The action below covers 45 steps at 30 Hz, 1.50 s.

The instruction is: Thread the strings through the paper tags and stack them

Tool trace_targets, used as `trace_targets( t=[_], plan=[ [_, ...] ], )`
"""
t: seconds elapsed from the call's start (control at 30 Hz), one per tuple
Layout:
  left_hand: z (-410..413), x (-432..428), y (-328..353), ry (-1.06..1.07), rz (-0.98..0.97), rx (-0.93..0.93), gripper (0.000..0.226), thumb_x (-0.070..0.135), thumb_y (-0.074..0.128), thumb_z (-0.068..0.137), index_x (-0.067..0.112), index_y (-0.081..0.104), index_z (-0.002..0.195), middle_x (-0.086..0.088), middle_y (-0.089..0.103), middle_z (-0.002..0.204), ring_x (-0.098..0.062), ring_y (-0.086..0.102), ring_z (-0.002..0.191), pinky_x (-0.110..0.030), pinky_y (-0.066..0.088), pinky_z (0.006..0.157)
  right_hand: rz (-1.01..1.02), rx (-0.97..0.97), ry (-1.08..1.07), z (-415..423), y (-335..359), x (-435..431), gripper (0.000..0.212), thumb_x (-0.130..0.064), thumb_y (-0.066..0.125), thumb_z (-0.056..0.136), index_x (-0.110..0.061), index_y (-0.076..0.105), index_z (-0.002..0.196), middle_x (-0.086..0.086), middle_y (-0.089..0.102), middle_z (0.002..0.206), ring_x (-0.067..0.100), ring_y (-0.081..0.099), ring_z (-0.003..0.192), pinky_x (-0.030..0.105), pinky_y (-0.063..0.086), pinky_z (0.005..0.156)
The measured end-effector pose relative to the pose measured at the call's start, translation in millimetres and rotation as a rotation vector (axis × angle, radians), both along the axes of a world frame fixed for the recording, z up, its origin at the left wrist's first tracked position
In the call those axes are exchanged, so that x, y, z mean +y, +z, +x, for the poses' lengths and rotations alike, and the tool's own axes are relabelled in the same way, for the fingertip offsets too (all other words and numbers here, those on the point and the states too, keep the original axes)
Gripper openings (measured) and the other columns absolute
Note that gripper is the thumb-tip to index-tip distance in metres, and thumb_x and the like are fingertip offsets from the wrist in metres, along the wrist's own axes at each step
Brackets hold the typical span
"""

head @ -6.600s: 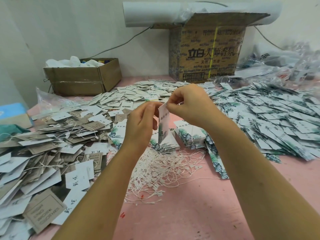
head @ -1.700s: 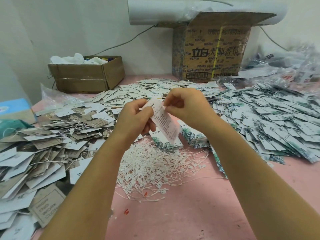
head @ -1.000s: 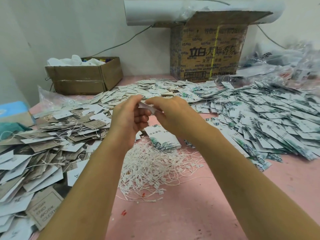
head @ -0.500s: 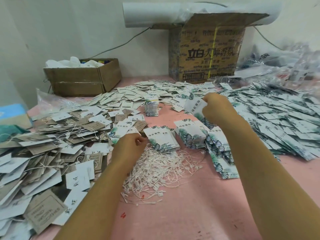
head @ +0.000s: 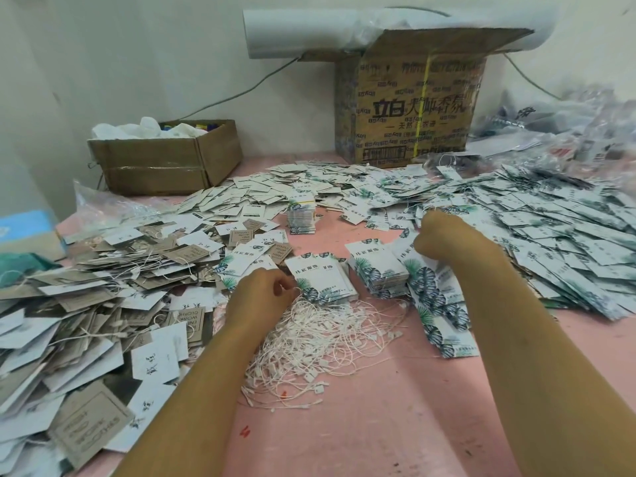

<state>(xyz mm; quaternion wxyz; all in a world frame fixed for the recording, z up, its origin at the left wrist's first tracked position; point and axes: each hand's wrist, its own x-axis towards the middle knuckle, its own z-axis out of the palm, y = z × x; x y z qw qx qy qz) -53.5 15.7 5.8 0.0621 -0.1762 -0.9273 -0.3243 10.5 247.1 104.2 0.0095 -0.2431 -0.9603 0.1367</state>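
Left hand point(head: 256, 294): we see its fingers point(head: 279, 284) curled, tips pinched into the far edge of the strings point(head: 320, 339), apparently on one strand
Right hand point(head: 438, 235): clenched with knuckles toward us over the loose tags point(head: 550, 235); we cannot tell whether its fingers hold anything
Strings from the fingers: the tangle spreads from the left fingertips toward us and to the right, lying on the surface point(head: 378, 425); no single axis, though most strands trail toward us
Tag stack point(head: 320, 277): just beyond and right of the left fingertips, near the strings, its long axis running away from us with a slight tilt
Nearer hand: we judge the left is nearer both strings and stack; the right sits well beyond them
Next move: we judge a strand must lift up and away from the tangle, then meet a tag from that stack
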Motion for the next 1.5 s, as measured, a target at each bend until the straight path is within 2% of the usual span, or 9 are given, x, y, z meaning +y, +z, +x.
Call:
trace_targets(
  t=[0.17,0.3,0.43,0.53,0.7,1.03,1.2,1.33,1.5],
  plan=[
    [7.2,2.6,8.0,-0.038,0.257,0.049,0.013,0.017,0.061,0.09,0.026,0.06,0.08,0.013,0.06,0.079,0.0,0.051,0.058,-0.017,0.037,0.05,-0.008,0.029,0.015,-1.6,1.9,-2.9,0.022,-0.006,0.048,0.088,-0.004,0.045,0.067,0.012,0.046,0.069,0.024,0.044,0.06,0.027,0.035,0.055],
    [15.0,8.1,18.5,-0.151,0.406,0.11,0.025,0.01,0.067,0.085,0.032,0.059,0.077,0.008,0.066,0.077,0.007,0.052,0.063,-0.006,0.039,0.057,0.008,0.182,0.234,-3.4,6.8,-14.5,0.035,-0.016,0.053,0.092,-0.004,0.055,0.126,0.011,0.055,0.129,0.026,0.056,0.108,0.033,0.044,0.086],
    [20.0,12.1,25.6,-0.22,0.457,0.149,0.03,0.007,0.07,0.081,0.035,0.059,0.075,0.014,0.063,0.077,0.005,0.05,0.064,-0.006,0.037,0.058,-0.283,0.24,0.469,-2.9,5.3,-39.5,0.027,-0.025,0.056,0.092,-0.007,0.064,0.111,-0.002,0.068,0.094,0.007,0.059,0.066,0.02,0.047,0.057],
    [22.7,14.9,30.9,-0.247,0.487,0.194,0.031,0.006,0.072,0.079,0.033,0.06,0.073,0.017,0.061,0.071,0.006,0.049,0.061,-0.006,0.035,0.056,-0.366,0.165,0.567,-5.6,-0.5,-53.5,0.02,-0.023,0.057,0.092,-0.009,0.068,0.102,0.001,0.069,0.083,0.004,0.063,0.065,0.025,0.056,0.071],
    [24.0,17.6,35.4,-0.276,0.496,0.215,0.031,0.006,0.074,0.078,0.033,0.059,0.073,0.019,0.06,0.068,0.004,0.049,0.062,-0.011,0.036,0.057,-0.346,0.194,0.623,-7.9,-2.4,-65.0,0.008,-0.012,0.064,0.086,-0.009,0.071,0.088,-0.006,0.063,0.059,0.003,0.061,0.054,0.017,0.053,0.059],
    [26.7,12.5,38.2,-0.342,0.475,0.042,0.023,0.009,0.066,0.082,0.028,0.055,0.089,0.005,0.069,0.07,-0.004,0.051,0.059,-0.015,0.04,0.057,-0.431,0.379,0.537,-8.5,0.2,-63.8,0.019,-0.007,0.061,0.085,-0.017,0.06,0.07,-0.004,0.062,0.059,0.004,0.059,0.047,0.019,0.046,0.049],
    [29.2,12.1,39.3,-0.398,0.458,-0.048,0.022,0.034,0.047,0.086,0.022,0.065,0.085,-0.002,0.065,0.058,-0.036,0.051,0.061,-0.039,0.042,0.059,-0.517,0.421,0.496,-7.5,1.9,-64.5,0.015,-0.005,0.055,0.089,-0.013,0.057,0.077,0.002,0.065,0.069,0.005,0.06,0.047,0.026,0.052,0.053],
    [25.4,11.5,37.4,-0.327,0.424,-0.047,0.023,0.017,0.054,0.093,0.024,0.065,0.073,0.004,0.052,0.045,-0.013,0.041,0.044,-0.024,0.033,0.049,-0.315,0.418,0.314,-9.5,-1.2,-51.4,0.014,-0.006,0.052,0.087,-0.009,0.057,0.075,0.011,0.067,0.081,0.019,0.066,0.067,0.032,0.05,0.06],
    [24.3,11.6,37.2,-0.334,0.42,-0.092,0.022,0.016,0.057,0.091,0.024,0.065,0.072,-0.003,0.048,0.051,-0.017,0.041,0.049,-0.026,0.034,0.054,-0.094,0.265,0.105,-10.3,-2.2,-26.4,0.015,-0.011,0.054,0.084,0.001,0.063,0.084,0.015,0.066,0.078,0.029,0.065,0.072,0.04,0.054,0.072]
  ],
)
